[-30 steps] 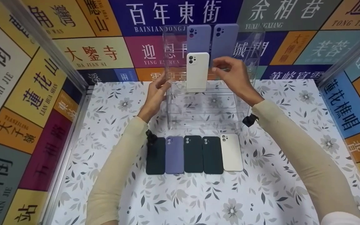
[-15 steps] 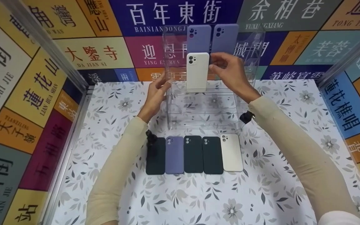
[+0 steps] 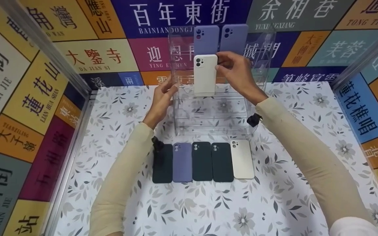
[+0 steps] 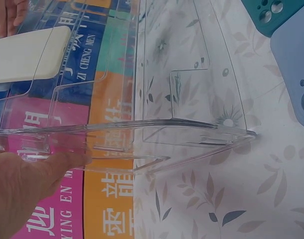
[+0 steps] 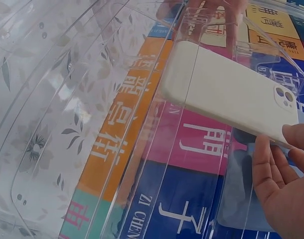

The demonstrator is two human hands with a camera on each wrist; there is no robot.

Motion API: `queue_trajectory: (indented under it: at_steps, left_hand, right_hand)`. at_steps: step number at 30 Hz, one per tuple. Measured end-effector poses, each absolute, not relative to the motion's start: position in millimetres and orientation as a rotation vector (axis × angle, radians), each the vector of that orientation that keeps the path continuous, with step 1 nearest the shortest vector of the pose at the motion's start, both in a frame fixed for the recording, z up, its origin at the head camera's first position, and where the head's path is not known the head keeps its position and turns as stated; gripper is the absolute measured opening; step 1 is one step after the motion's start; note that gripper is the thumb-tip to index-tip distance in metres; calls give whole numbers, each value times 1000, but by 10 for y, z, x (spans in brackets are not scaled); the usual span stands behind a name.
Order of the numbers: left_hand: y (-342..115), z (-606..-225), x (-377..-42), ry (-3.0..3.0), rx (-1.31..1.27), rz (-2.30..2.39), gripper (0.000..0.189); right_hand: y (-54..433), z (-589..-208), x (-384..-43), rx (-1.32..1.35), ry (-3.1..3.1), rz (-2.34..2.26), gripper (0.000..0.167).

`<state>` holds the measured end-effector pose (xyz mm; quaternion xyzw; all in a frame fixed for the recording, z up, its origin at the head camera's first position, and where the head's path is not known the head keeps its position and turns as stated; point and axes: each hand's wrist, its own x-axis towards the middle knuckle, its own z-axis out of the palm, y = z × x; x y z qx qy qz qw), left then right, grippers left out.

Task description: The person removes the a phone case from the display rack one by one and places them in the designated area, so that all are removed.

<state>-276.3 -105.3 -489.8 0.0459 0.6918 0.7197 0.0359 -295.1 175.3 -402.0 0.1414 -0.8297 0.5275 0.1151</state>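
Note:
A white phone case (image 3: 205,75) stands upright in a clear tiered display rack (image 3: 213,123), below two purple phone cases, one on the left (image 3: 206,39) and one on the right (image 3: 234,37). At the white case's upper right edge, my right hand (image 3: 236,70) pinches it; the right wrist view shows the thumb (image 5: 297,137) over the case (image 5: 231,92) and fingers beneath. My left hand (image 3: 162,98) holds the rack's left side. In the left wrist view, a finger (image 4: 67,162) lies along the rack's clear side panel.
In front of the rack lies a row of phone cases: a dark one (image 3: 162,164) at left, a purple one (image 3: 182,162), two more dark ones (image 3: 202,160), (image 3: 222,162), and a white one (image 3: 242,159). Sign-printed walls (image 3: 100,55) enclose the flowered tabletop (image 3: 189,209).
My right hand has moved left from in front of the right purple case to the white case's edge and now pinches it. The left hand stays at the rack's side.

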Motion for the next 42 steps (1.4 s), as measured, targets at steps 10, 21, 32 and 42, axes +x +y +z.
queue_trajectory:
  at_steps: [10,21,32,42]
  left_hand:
    - [-1054,-4884,-2759,2089,117,2209,65]
    - [-1084,-4883,-2768,2097,107,2217,65]
    - [-1070,-4916,-2744,2076,137,2235,66]
    - [-1043,-4895,-2768,2064,138,2252,64]
  right_hand:
    - [1713,-4087,-2918,405,-2359,1582,29]
    - [1692,-4059,-2809,374,-2285,1572,26]
    - [1903,-4007,-2626,382,-2165,1521,27]
    - [2184,-3988,-2465,400,-2112,1554,32]
